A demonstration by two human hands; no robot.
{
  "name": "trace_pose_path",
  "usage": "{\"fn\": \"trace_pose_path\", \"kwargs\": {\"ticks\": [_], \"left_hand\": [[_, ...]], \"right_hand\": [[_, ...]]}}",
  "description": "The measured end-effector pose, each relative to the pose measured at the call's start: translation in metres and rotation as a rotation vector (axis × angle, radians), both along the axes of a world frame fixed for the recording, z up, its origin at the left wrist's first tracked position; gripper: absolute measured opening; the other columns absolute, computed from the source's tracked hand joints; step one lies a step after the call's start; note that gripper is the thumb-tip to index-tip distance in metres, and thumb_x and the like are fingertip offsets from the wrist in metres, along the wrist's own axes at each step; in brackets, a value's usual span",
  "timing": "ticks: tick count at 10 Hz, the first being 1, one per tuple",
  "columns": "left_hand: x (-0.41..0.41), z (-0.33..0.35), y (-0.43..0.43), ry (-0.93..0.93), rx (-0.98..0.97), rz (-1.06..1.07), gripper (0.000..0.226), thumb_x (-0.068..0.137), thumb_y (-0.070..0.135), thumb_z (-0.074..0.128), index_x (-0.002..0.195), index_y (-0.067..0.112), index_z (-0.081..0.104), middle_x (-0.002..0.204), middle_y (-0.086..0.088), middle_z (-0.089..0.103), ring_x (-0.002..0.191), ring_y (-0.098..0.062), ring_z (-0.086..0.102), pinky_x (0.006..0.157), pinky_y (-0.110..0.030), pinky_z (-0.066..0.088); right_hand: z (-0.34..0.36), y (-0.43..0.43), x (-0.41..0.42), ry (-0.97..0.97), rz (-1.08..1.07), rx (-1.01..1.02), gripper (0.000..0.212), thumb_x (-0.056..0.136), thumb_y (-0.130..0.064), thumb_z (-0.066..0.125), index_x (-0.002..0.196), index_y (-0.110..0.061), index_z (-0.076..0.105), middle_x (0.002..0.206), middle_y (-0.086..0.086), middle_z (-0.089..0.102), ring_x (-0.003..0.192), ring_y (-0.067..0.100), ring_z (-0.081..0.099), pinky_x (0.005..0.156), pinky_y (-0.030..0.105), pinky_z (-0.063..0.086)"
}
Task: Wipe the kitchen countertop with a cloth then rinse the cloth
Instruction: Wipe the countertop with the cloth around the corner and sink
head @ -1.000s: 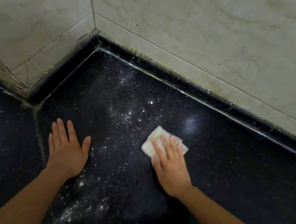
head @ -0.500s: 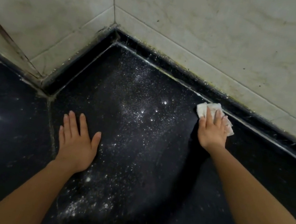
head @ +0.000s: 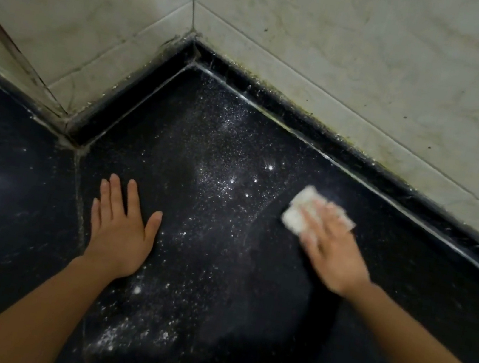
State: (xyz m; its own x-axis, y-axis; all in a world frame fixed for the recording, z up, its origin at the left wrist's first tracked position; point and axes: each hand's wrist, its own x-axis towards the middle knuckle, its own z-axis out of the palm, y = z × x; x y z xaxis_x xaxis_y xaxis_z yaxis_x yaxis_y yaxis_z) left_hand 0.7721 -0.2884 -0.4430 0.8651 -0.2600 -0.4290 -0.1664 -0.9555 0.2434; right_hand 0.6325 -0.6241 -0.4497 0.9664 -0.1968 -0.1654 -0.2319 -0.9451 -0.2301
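Observation:
A folded white cloth (head: 297, 214) lies on the black speckled countertop (head: 223, 135), right of centre. My right hand (head: 333, 252) presses flat on it with straight fingers and is blurred by motion. My left hand (head: 121, 225) rests flat on the counter with fingers spread, left of a streak of white powder (head: 222, 185). More white powder (head: 126, 336) lies near my left forearm.
Pale marble-look wall tiles (head: 348, 41) meet in a corner behind the counter. A raised black edge strip (head: 388, 186) with grimy grout runs along the wall. A seam (head: 80, 206) splits the counter beside my left hand.
My right hand slid the cloth from the back edge strip toward me and slightly left. My left hand stayed planted on the counter.

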Motion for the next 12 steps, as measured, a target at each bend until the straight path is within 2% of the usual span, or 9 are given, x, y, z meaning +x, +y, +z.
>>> {"fn": "trace_pose_path", "kwargs": {"ticks": [1,2,3,5,6,7,8,10,12], "left_hand": [[0.0,-0.001,0.0,-0.014,0.001,0.004,0.075,0.093,0.055,0.01,0.147,0.012,-0.021,0.152,-0.014,-0.032,0.14,-0.025,-0.031,0.114,-0.04,-0.016],[-0.001,-0.002,0.0,-0.026,0.0,0.013,0.075,0.093,0.055,0.011,0.148,0.012,-0.019,0.152,-0.014,-0.031,0.14,-0.025,-0.03,0.114,-0.039,-0.015],[0.0,-0.002,-0.001,-0.02,0.0,0.016,0.075,0.093,0.055,0.01,0.147,0.012,-0.02,0.152,-0.014,-0.032,0.14,-0.025,-0.031,0.114,-0.039,-0.016],[0.0,-0.001,-0.001,-0.004,0.004,0.012,0.075,0.093,0.056,0.008,0.147,0.013,-0.022,0.151,-0.013,-0.035,0.139,-0.024,-0.032,0.114,-0.039,-0.016],[0.0,0.0,0.0,-0.014,-0.014,0.019,0.075,0.093,0.055,0.01,0.147,0.012,-0.02,0.151,-0.013,-0.033,0.14,-0.025,-0.031,0.115,-0.039,-0.015],[-0.001,-0.001,-0.001,-0.033,-0.027,0.02,0.076,0.093,0.055,0.01,0.148,0.012,-0.019,0.152,-0.014,-0.031,0.14,-0.025,-0.029,0.115,-0.04,-0.015],[-0.001,-0.003,0.0,-0.038,-0.021,0.023,0.075,0.093,0.055,0.009,0.147,0.013,-0.02,0.152,-0.014,-0.032,0.14,-0.025,-0.03,0.114,-0.039,-0.016],[0.0,-0.005,0.0,-0.041,-0.019,0.02,0.075,0.092,0.055,0.007,0.146,0.013,-0.023,0.15,-0.013,-0.034,0.137,-0.022,-0.035,0.112,-0.037,-0.019],[0.001,-0.004,0.001,-0.027,-0.019,0.015,0.075,0.091,0.056,0.005,0.145,0.014,-0.024,0.15,-0.013,-0.035,0.137,-0.023,-0.034,0.113,-0.038,-0.017]], "right_hand": [[0.001,-0.017,0.042,0.007,-0.509,-0.003,0.053,0.101,-0.043,0.025,0.15,-0.024,0.022,0.159,0.008,0.012,0.147,0.028,0.004,0.119,0.037,0.0],[0.001,0.011,0.089,-0.008,-0.774,0.067,0.051,0.102,-0.034,0.025,0.152,-0.023,0.017,0.16,0.01,0.007,0.147,0.03,0.0,0.117,0.04,-0.002],[-0.002,0.045,0.12,-0.015,-0.716,0.109,0.052,0.102,-0.034,0.023,0.152,-0.023,0.012,0.16,0.008,0.004,0.147,0.027,-0.003,0.118,0.04,-0.002],[0.006,0.063,0.072,-0.026,-0.03,0.162,0.049,0.101,-0.042,0.029,0.149,-0.031,0.026,0.159,-0.002,0.013,0.147,0.017,0.002,0.118,0.029,-0.001],[0.004,0.029,0.046,-0.014,0.059,0.157,0.051,0.097,-0.051,0.029,0.145,-0.036,0.034,0.156,-0.005,0.025,0.146,0.016,0.014,0.118,0.029,0.006],[0.002,0.006,0.055,-0.127,-0.407,0.145,0.046,0.101,-0.037,0.038,0.145,-0.022,0.038,0.156,0.006,0.027,0.145,0.023,0.017,0.119,0.033,0.006],[0.004,0.019,0.093,-0.109,-0.661,0.129,0.047,0.102,-0.033,0.032,0.146,-0.019,0.034,0.157,0.009,0.021,0.145,0.025,0.013,0.117,0.033,0.005],[0.006,0.062,0.172,-0.101,-0.576,0.21,0.047,0.102,-0.035,0.028,0.148,-0.025,0.03,0.159,0.005,0.017,0.145,0.024,0.009,0.117,0.033,0.005],[0.004,0.082,0.13,-0.072,-0.011,0.23,0.044,0.101,-0.034,0.036,0.146,-0.03,0.035,0.157,-0.003,0.022,0.147,0.019,0.01,0.116,0.029,0.005]]}}
